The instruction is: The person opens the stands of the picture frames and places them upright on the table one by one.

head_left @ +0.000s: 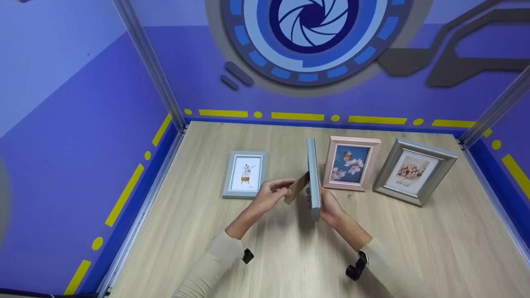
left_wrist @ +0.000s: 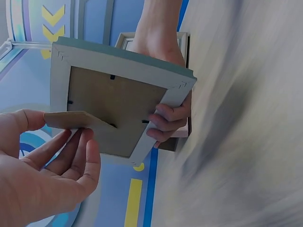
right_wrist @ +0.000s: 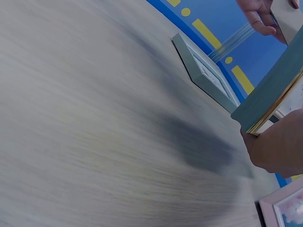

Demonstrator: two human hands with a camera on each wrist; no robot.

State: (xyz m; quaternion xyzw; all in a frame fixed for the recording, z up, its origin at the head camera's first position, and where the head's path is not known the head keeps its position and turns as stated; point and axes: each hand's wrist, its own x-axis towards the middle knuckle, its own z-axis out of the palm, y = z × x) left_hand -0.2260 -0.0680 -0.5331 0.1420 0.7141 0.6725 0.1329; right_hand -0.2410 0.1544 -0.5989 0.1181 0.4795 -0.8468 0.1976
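A blue-grey picture frame (head_left: pixel 313 178) is held upright, edge-on to the head view, above the wooden table. My right hand (head_left: pixel 331 207) grips its lower side, with fingers (left_wrist: pixel 168 124) curled round onto the brown backing board (left_wrist: pixel 99 99). Small dark tabs sit along that board's edges. My left hand (head_left: pixel 271 193) pinches the frame's brown easel stand (left_wrist: pixel 78 120) between thumb and fingers. The stand is swung out at an angle from the back. Most of the picture side is hidden; only a strip of it shows in the right wrist view.
A second blue-grey frame (head_left: pixel 245 174) with a plant picture lies left on the table (head_left: pixel 198 231). To the right stand a pink frame (head_left: pixel 352 164) with blossoms and a silver frame (head_left: pixel 415 171). Patterned blue walls (head_left: pixel 281 97) close off the back and sides.
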